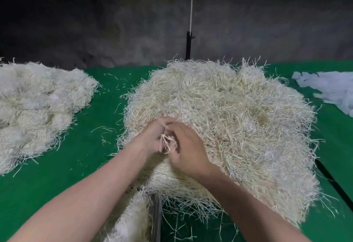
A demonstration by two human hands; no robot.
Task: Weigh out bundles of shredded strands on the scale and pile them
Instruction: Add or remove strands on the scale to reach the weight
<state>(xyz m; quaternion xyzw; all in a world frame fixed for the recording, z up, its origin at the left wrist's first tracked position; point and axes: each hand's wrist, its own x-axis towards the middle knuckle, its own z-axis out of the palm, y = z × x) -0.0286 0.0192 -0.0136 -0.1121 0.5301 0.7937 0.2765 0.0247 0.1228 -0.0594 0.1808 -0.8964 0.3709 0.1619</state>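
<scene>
A big heap of pale shredded strands [229,119] fills the middle of the green table [72,165]. Both hands meet at its near left side. My left hand [152,134] and my right hand [187,146] pinch a small tuft of strands [167,145] between them, fingers curled round it. A second pile of bundled strands [36,108] lies at the left. A grey metal edge [156,215], perhaps the scale, shows under strands at the bottom centre; the rest of it is hidden.
Pale blue-white scraps [328,87] lie at the far right. A black stand with a white cord [189,45] rises behind the heap against a dark wall. A black bar [332,180] crosses the table at the right. Loose strands dot the green surface.
</scene>
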